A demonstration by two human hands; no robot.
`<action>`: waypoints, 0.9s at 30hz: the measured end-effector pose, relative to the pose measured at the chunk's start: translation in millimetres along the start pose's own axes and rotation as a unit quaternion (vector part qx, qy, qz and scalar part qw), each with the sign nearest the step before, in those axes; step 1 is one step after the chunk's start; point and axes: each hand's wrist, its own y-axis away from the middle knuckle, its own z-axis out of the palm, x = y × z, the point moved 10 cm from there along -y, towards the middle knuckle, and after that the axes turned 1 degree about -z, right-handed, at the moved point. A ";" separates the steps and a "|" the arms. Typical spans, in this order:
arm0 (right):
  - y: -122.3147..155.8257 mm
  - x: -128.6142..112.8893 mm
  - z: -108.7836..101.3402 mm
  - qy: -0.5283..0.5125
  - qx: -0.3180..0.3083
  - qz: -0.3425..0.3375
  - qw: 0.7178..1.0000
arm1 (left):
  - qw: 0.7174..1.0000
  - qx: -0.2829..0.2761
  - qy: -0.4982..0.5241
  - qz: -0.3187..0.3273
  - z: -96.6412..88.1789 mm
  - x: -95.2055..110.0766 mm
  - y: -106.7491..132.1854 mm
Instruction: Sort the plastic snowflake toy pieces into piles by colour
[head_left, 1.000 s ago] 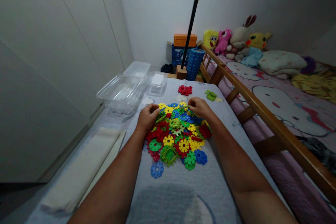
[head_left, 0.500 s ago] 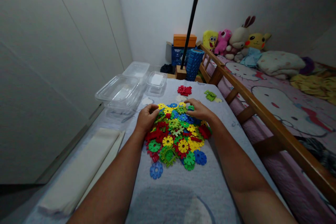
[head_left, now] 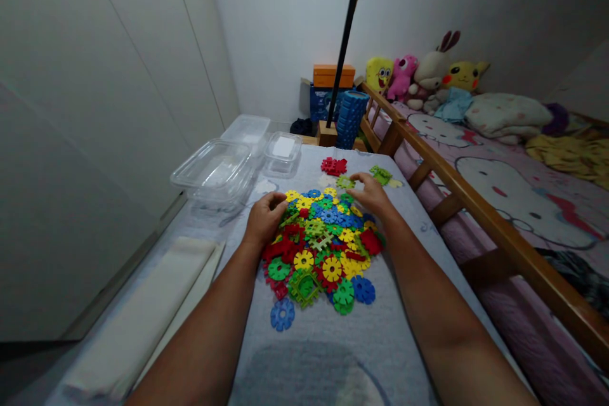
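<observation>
A heap of colourful plastic building pieces (head_left: pixel 332 268), gear-like discs and square lattices in red, yellow, green and blue, covers the middle of the cloth. My left hand (head_left: pixel 265 218) rests against the heap's upper left side, fingers loosely bent and apart, with no piece visible in them. Past the far right side of the heap, my right hand (head_left: pixel 372 195) pinches a light green square piece (head_left: pixel 345 182) between thumb and fingers. Just beyond that piece lies a small group of red pieces (head_left: pixel 334 166). Farther right is a small group of light green pieces (head_left: pixel 380 174).
Clear plastic containers (head_left: pixel 214 168) stand at the back left, a smaller clear box (head_left: pixel 282 151) beside them. A folded cream cloth (head_left: pixel 147 311) lies on the left. A wooden bed rail (head_left: pixel 457 203) runs along the right side; a black pole (head_left: pixel 345 38) rises behind.
My right hand has moved from the heap up and to the right, lifting a light green square piece out. My left hand has stayed about where it was.
</observation>
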 end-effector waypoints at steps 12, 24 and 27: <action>-14.0 100.1 -57.1 0.127 0.166 0.190 0.959 | 1.000 0.001 0.003 -0.008 -0.5 0.1 1.3; -25.2 112.4 -37.8 0.206 0.119 0.203 0.950 | 1.000 0.001 0.002 -0.002 -0.4 0.5 1.6; -21.6 107.8 -36.7 0.208 0.112 0.203 0.950 | 1.000 0.001 0.003 -0.001 -0.2 -1.4 0.8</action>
